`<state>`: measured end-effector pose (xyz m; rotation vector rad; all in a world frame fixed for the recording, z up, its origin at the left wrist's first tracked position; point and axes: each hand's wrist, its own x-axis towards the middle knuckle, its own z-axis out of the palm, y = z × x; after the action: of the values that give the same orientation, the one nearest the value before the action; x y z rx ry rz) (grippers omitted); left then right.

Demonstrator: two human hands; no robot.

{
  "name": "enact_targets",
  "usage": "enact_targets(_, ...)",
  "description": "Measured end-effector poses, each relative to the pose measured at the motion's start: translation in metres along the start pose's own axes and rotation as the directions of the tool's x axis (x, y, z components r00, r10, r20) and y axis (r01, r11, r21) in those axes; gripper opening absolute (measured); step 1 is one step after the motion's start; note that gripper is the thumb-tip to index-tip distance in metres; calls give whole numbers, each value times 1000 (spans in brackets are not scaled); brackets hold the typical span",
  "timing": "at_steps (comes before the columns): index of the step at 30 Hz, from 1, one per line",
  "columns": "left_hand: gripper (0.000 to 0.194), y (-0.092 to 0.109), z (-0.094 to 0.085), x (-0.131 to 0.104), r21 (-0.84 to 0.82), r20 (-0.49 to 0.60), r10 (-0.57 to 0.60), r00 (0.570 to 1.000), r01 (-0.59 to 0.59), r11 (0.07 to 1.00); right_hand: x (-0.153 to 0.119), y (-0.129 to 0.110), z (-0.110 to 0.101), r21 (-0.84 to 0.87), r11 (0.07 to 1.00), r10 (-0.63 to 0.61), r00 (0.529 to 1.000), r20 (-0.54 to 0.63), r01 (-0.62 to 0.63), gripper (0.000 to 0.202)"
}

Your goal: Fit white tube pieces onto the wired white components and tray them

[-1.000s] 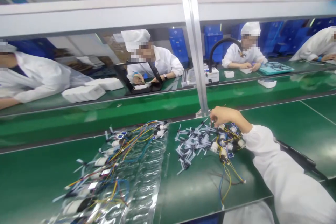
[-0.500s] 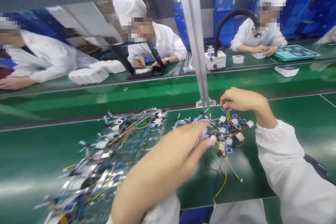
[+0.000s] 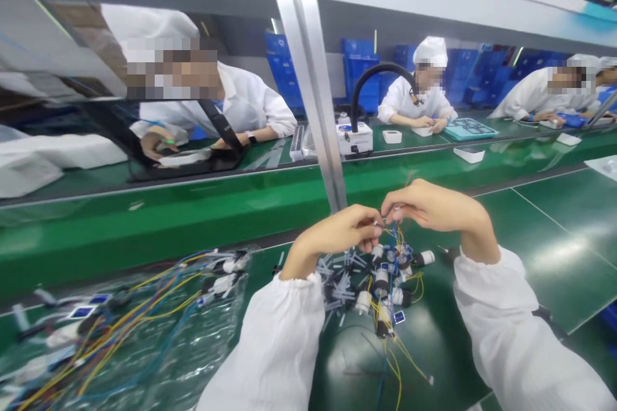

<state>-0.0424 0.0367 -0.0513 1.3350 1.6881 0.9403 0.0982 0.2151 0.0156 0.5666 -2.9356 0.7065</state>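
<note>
My left hand (image 3: 344, 229) and my right hand (image 3: 431, 207) meet above the green work surface, fingertips almost touching. Both are closed in a pinch around thin coloured wires (image 3: 396, 231), which hang down toward the parts below; exactly where each grips is too small to tell. Under the hands lies a pile of small black-and-white motor-like cylinders (image 3: 380, 282) with yellow and blue leads and little blue-and-white squares (image 3: 400, 317). Beside this pile, below my left wrist, is a heap of short pale grey tubes (image 3: 341, 286).
Clear plastic packaging (image 3: 193, 334) at left carries more wired parts and long coloured leads (image 3: 144, 308). A metal post (image 3: 308, 77) rises behind my hands. Across the green ledge, several co-workers in white sit near a white box with a black hose (image 3: 355, 139) and a turquoise tray (image 3: 470, 129).
The view has swung to the right. My left hand has moved from above the tube heap up to my right hand, and both now come together at the wires.
</note>
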Motion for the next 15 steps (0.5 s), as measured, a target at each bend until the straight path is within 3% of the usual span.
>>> enact_targets(4,25,4,-5,-7,81,-155,88,984,-76,994,3,-3,-1,51,987,157,983,-91,-153,15)
enact_targets(7,27,8,-9,-9,193,-299,183,936,-129,973,3,-5,-1,82,972,232,955,-183,-221,11)
enact_targets(11,26,12,-12,-10,287,-518,301,801,-168,943,3,-1,-1,104,966,257,907,-334,-235,14)
enact_targets(15,21,18,-13,-16,295,-688,361,629,-212,932,2,3,-2,106,965,259,803,-537,-240,10)
